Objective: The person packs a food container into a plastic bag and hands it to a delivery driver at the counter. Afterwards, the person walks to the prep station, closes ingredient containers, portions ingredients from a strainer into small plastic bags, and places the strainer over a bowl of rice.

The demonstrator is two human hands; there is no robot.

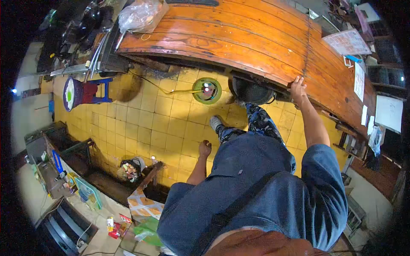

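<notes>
My right hand (298, 90) rests on the front edge of the wooden counter (239, 38), its fingers curled over the edge and nothing seen inside them. Low over the yellow tiled floor (171, 128) hangs my left hand (205, 148), beside my body, with its fingers curled in; whether anything is inside is too small to tell. Beneath the counter, a dark round pan (252, 90) is near my feet, and a green round basin (206, 91) with a yellow hose leading to it stands to its left.
A clear plastic bag (139, 16) lies on the counter's left end. At the left are a blue stool (100, 91) and a round basket (69, 94). A waste container (130, 170) stands lower left. Papers (348, 42) and a white box (389, 113) are at the right.
</notes>
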